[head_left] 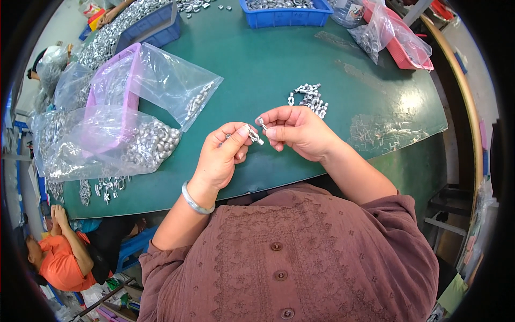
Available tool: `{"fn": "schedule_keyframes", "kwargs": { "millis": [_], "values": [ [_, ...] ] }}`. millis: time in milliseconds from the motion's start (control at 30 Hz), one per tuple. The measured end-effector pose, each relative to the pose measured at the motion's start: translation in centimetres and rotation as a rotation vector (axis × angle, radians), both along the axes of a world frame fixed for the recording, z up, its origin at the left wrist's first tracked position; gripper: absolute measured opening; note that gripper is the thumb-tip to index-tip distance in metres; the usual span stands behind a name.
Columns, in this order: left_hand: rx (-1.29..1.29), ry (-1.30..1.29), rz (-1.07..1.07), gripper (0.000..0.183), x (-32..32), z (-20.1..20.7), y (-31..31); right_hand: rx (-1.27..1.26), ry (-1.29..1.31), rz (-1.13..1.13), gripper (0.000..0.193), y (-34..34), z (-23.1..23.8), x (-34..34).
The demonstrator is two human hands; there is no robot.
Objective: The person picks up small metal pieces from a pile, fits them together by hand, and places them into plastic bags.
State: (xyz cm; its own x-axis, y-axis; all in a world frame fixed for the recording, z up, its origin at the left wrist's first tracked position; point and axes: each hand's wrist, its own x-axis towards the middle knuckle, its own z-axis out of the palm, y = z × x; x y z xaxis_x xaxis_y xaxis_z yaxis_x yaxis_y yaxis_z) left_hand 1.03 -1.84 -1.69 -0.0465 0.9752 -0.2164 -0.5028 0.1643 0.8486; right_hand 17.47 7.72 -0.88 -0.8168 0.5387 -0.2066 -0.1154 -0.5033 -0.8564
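The green table (247,64) had its near edge just below the hands at 6 o'clock and its right corner at 3. Bulging against the working room at 9 o'clock was a clear bag (153,146) of silvery parts, with a lilac basket (135,80) between 9 and 10. Green surface stretched toward a blue tray (287,20) at 12. The left hand (217,153) pinched a metal piece (256,137), the right hand (303,131) a smaller-looking one (261,122), the two near each other. A loose pile (311,100) lay at 2 o'clock. The left piece slanted lengthwise, its blunt end toward 4 or 5 o'clock; the right one's capped end pointed toward 11. Fingertips covered part of both, and whether they touched was hard to tell.
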Motion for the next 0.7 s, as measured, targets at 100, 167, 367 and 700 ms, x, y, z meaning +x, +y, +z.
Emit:
{"fn": "schedule_keyframes", "kwargs": {
  "millis": [100, 167, 367, 700],
  "values": [
    [-0.013, 0.006, 0.008, 0.011, 0.1, 0.2, 0.0, 0.019, 0.029, -0.008, 0.016, 0.0, -0.1, 0.1],
    [-0.004, 0.048, 0.022, 0.008, 0.2, 0.2, -0.1, 0.047, 0.032, -0.038, 0.014, -0.1, -0.1, 0.1],
    [0.422, 0.715, 0.170, 0.007, 0.7, 0.1, 0.0, 0.323, 0.032, -0.075, 0.008, -0.9, -0.5, -0.3],
    [0.639, 0.979, 0.228, 0.016, 0.7, 0.3, -0.1, 0.597, 0.025, -0.160, 0.007, -1.4, -0.2, -0.3]
  ]
}}
